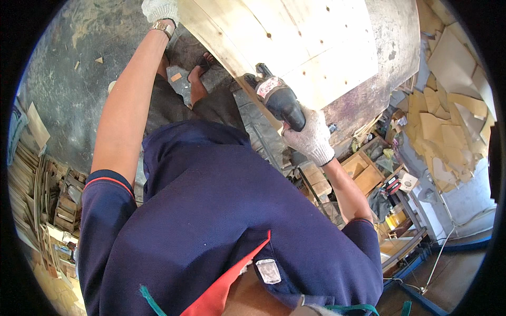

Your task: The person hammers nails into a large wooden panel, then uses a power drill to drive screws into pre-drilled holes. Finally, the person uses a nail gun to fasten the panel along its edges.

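Note:
A pale wooden panel [316, 31] with dark knots and plank lines stretches across the top, its long edge facing me. My right hand [311, 134], in a white knit glove, is closed around the rear of a black power tool [284, 102] with a pale label on its body. The tool's front is at the panel's near edge; I cannot make out its blade or bit. Up at the top left, my gloved left hand [160, 9] is beside the panel's corner, with a watch on that wrist. Its fingers are mostly cut off by the picture's edge.
A worn grey surface [398, 47] lies under the panel. Several cut-off sheets [448, 126] are piled at the right. Below them stand a wooden box [363, 168] and a cluttered bench. Stacked thin boards [26, 179] line the left. Small scraps dot the floor [79, 105].

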Available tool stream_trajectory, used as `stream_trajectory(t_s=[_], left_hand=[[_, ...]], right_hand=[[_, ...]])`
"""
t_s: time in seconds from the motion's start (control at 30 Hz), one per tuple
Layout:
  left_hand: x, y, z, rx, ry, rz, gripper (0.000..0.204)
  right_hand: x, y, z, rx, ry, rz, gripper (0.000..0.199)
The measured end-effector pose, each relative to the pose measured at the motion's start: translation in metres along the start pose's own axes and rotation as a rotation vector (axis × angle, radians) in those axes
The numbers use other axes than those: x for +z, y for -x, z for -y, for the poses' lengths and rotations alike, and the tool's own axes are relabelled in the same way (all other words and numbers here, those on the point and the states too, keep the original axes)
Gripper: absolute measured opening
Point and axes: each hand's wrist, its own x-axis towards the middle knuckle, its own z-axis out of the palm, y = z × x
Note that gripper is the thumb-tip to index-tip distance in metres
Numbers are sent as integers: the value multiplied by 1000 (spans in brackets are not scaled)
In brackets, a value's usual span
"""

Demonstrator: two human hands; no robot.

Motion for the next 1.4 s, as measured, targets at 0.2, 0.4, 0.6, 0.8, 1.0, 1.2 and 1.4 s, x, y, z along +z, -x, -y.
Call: stream_trajectory(t_s=[0.2,0.4,0.6,0.8,1.0,1.2,1.4], left_hand=[[5,4,-6,49,-1,-8,36],[4,8,-13,-26,25,13,35],[5,12,-12,37,6,-30,35],[4,14,-14,42,-80,-24,38],[2,14,-11,-26,-75,-15,39],[4,16,-11,-9,-60,-16,39],[3,19,-12,64,-81,-13,39]], right_hand=[[2,-2,-2,-37,-5,-28,30],[1,-3,3,-47,-32,-33,29],[-4,-3,6,17,-40,24,31],[-1,-6,2,-30,24,-5,31],[-4,-5,3,-1,27,30,31],[-3,-6,4,-33,18,18,31],[-2,-6,4,-31,12,15,31]])
